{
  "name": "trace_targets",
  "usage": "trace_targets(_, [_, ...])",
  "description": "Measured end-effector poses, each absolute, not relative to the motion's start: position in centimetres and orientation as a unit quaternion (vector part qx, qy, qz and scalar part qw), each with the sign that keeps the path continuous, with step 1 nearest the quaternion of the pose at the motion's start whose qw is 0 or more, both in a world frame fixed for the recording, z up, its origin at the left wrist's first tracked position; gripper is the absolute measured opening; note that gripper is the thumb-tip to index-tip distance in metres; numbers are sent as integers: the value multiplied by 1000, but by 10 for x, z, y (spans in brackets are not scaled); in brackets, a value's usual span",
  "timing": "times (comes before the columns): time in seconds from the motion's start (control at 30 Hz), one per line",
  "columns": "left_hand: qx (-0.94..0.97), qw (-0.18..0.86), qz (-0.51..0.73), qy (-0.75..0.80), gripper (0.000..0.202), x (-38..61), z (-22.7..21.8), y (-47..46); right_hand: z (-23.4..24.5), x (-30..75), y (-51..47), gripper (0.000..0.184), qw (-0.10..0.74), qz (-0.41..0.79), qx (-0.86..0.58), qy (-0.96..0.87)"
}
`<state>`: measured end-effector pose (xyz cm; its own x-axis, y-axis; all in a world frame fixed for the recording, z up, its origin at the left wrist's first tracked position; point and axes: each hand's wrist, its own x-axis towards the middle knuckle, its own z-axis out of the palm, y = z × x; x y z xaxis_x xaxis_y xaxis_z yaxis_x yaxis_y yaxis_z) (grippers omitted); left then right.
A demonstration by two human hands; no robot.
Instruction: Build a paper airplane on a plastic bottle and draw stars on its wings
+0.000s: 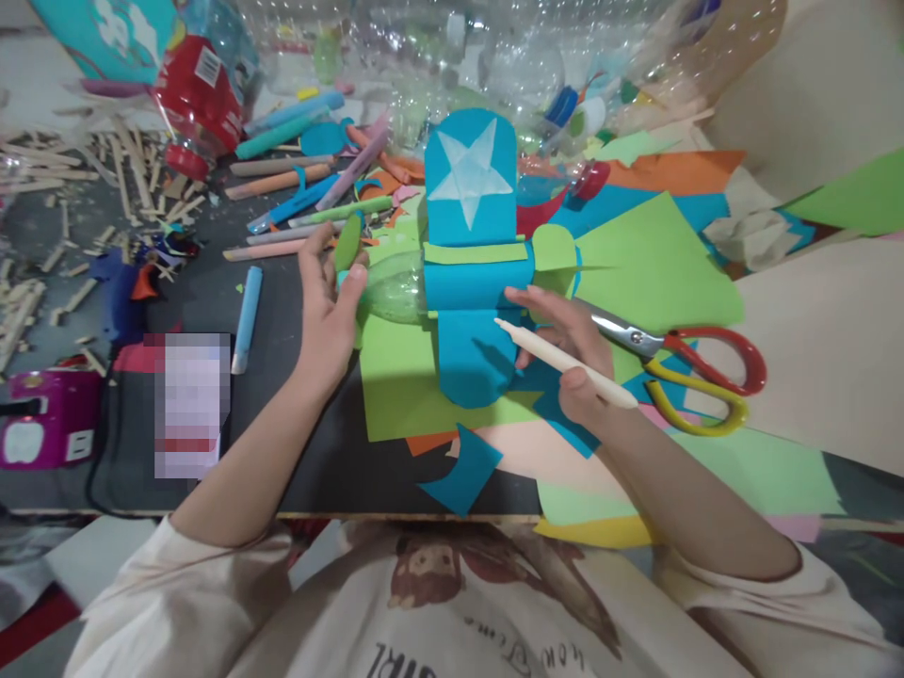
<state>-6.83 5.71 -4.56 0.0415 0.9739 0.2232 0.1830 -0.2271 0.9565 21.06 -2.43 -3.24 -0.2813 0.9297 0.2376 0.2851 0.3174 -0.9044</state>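
A toy plane made from a clear plastic bottle (395, 287) and blue paper lies across the middle of the table. Its far blue wing (442, 212) bears a white star (475, 174), while the near wing (473, 367) is plain blue. My left hand (329, 292) is closed around the bottle's neck end, beside a green paper propeller blade (348, 243). In my right hand (572, 348) rests a cream-white marker (565, 363), its tip pointing at the near wing. The fingers of that hand reach to the plane's blue body (480, 282).
Red-and-yellow-handled scissors (664, 353) lie right of my right hand, on green paper (656, 273). Several markers (297, 193) are spread behind my left hand. A phone (190, 405), a blue glue gun (120, 292) and wooden sticks (35, 165) lie left. Plastic bottles (480, 56) stand behind.
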Motion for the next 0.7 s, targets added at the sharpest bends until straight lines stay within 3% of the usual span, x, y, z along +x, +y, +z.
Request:
trace_targets(0.1, [634, 324, 508, 484, 46, -68, -44, 57, -29, 210, -21, 59, 457, 411, -411, -674])
trace_targets(0.27, [658, 143, 498, 546, 37, -60, -23, 43, -29, 210, -19, 56, 468, 425, -399, -664])
trace_targets(0.37, [712, 38, 502, 489, 29, -53, -12, 30, -29, 210, -19, 56, 472, 415, -402, -666])
trace_targets(0.5, [829, 86, 428, 349, 26, -43, -10, 17, -30, 209, -19, 56, 467, 434, -410, -652])
trace_targets(0.7, [891, 97, 225, 381, 36, -37, -22, 16, -29, 209, -11, 65, 429, 422, -467, -648])
